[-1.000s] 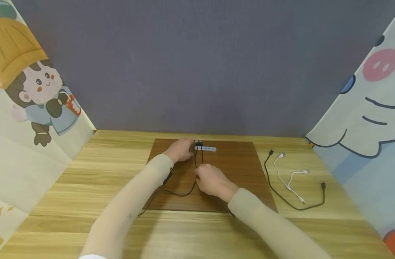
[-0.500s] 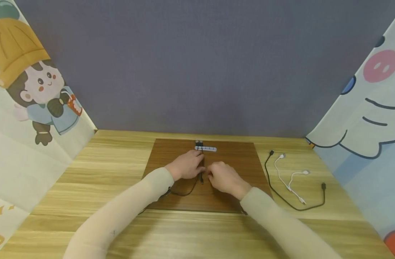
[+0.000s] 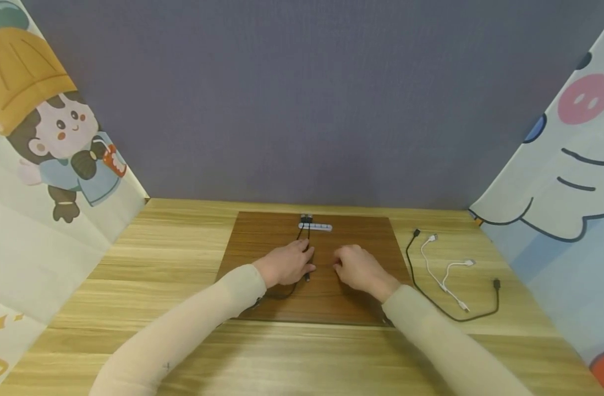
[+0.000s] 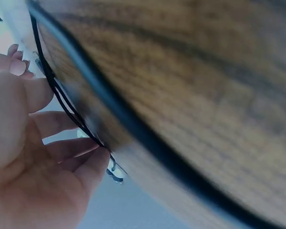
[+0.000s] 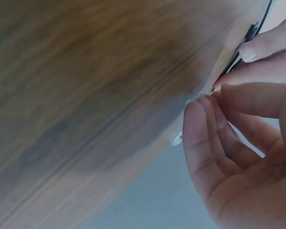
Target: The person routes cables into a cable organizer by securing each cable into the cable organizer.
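My left hand [image 3: 287, 264] lies over the black cables on a brown board [image 3: 272, 228], its fingertips pressing them. A small black connector [image 3: 307, 278] shows just below its thumb. Both cables run up to a white cable clip strip [image 3: 322, 226], where two black USB plugs [image 3: 306, 219] sit side by side at its left end. In the left wrist view, one thick black cable [image 4: 109, 102] crosses close to the camera. My right hand [image 3: 358, 269] hovers over the board to the right, fingers loosely bent; nothing shows between its fingers [image 5: 195, 133] in the right wrist view.
Right of the board, a black cable [image 3: 448, 316] with a plug at each end curves on the light wooden table [image 3: 178, 236]. Inside its curve lies a white branching cable [image 3: 443, 287]. A grey panel [image 3: 302, 110] stands behind the table, with printed sheets on both sides.
My left hand has come down from beside the clip strip onto the cables. The right hand has let go of the cable and drawn away to the right.
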Motion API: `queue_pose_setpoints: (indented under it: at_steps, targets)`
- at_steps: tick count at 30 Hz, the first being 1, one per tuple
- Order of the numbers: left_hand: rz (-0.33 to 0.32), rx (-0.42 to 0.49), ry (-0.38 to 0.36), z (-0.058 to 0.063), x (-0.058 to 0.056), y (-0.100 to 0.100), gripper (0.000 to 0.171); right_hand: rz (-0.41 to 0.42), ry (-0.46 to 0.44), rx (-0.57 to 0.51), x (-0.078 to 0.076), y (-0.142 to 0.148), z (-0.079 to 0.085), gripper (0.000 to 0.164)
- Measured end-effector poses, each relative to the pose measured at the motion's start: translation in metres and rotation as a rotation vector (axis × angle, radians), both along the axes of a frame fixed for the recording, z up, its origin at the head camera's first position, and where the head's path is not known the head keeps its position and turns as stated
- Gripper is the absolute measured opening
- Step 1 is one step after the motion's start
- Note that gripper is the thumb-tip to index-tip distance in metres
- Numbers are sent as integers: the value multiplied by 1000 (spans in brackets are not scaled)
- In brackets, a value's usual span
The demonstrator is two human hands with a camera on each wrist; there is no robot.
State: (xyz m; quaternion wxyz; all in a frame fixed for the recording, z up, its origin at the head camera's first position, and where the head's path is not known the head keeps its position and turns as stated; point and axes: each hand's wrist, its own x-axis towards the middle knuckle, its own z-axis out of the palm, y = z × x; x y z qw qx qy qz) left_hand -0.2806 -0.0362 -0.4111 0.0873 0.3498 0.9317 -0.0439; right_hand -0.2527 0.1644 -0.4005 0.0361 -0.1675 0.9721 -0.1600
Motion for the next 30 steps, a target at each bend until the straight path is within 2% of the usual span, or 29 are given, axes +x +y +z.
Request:
queue_pose_setpoints:
  at_steps: [11, 20, 30]
  targets:
    - [-30, 11, 55, 4, 8, 3, 56, -46, -22, -6, -8, 35, 4, 10]
    - [-50, -15, 110, 1, 6, 5, 56, -54, 36, 16, -20, 65, 8, 9]
    - [-64, -68, 118, 0, 8, 9, 58, -100, -9, 20, -36, 95, 24, 25]
